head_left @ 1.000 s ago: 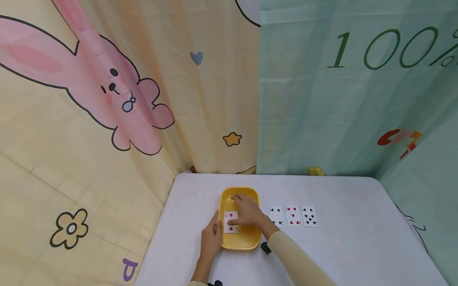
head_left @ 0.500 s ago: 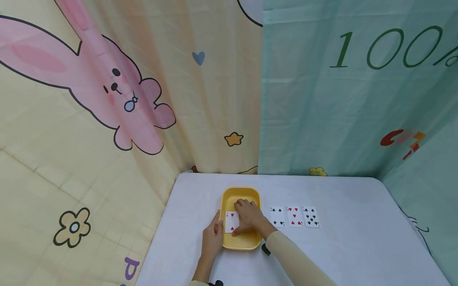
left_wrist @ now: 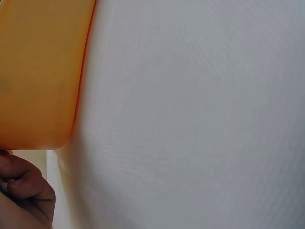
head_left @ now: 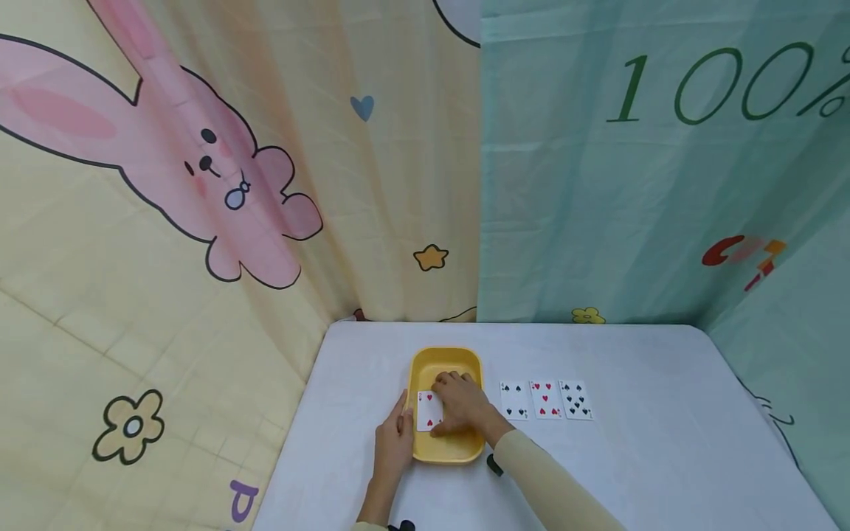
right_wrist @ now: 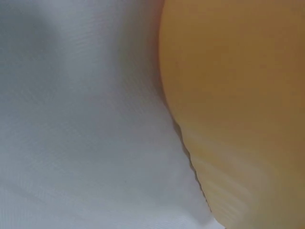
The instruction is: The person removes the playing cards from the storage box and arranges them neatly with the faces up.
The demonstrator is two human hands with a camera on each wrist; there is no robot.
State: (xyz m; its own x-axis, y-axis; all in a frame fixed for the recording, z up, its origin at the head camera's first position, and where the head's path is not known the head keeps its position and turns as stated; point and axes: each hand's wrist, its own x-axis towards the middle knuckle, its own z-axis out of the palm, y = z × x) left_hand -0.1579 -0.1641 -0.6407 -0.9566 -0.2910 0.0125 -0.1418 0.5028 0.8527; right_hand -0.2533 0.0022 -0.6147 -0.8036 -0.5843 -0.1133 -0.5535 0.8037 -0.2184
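A yellow tray (head_left: 448, 449) stands on the table. My left hand (head_left: 393, 442) grips its left side, thumb at the rim; in the left wrist view curled fingers (left_wrist: 26, 183) show by the tray's wall (left_wrist: 40, 71). In the tray lies a hearts playing card (head_left: 428, 409), face up, its right part covered. My right hand (head_left: 462, 402) is inside the tray, bent over the card's right side, thumb at the lower edge and fingers farther back. Whether it pinches the card or only touches it is hidden. The right wrist view shows no fingers.
To the tray's right lie a four of spades (head_left: 514, 400), a five of hearts (head_left: 546, 400) and a seven of spades (head_left: 575, 400), face up in a row. Printed curtains (head_left: 392, 177) hang behind the white table (head_left: 664, 442).
Over the last second my right hand drew its fingers back towards me, and its thumb slid from the card's middle to its lower edge. The left hand, tray and row of cards stayed put.
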